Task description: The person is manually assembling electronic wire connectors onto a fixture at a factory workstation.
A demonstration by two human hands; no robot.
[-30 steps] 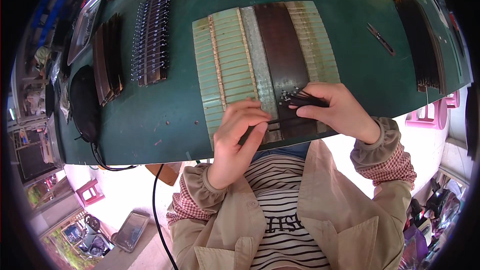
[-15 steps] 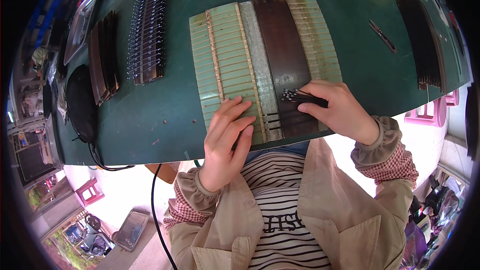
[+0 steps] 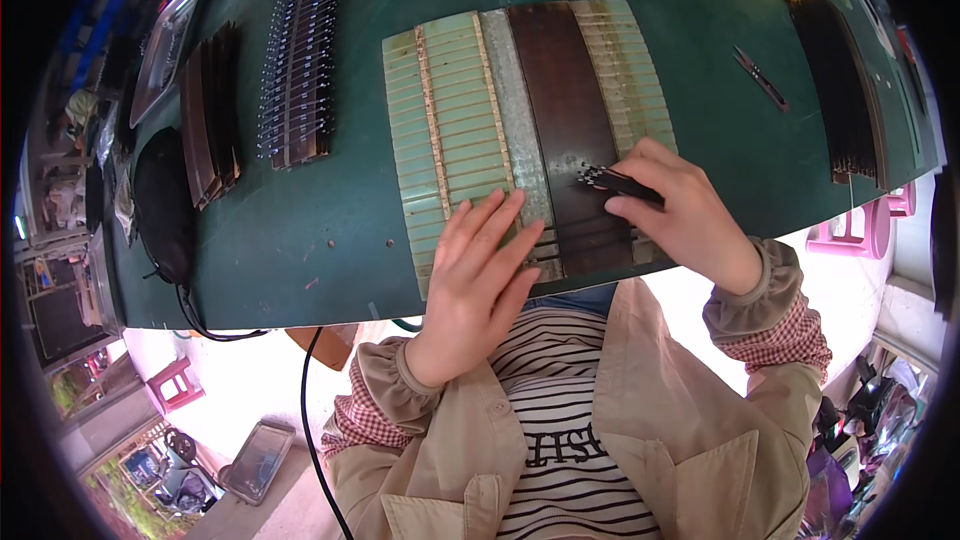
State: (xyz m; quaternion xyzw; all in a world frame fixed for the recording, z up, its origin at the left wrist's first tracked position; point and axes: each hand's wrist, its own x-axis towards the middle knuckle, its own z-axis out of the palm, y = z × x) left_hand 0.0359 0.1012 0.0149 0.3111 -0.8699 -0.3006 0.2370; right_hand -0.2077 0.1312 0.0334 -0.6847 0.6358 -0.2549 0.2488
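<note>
Green table [image 3: 330,230], left hand [image 3: 480,270] spread flat on slatted board [image 3: 450,130], right hand [image 3: 685,210] pinching black pins [image 3: 615,181].

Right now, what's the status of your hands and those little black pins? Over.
Left hand flat on the pale green slatted board, open. Right hand pinching a bundle of thin black pins over the dark brown strip. Nothing blocking either hand.

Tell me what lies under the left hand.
The left hand lies flat on the pale green slatted board, fingers reaching its grey middle strip. The slats beneath the palm are covered, so anything lying there cannot be seen.
</note>
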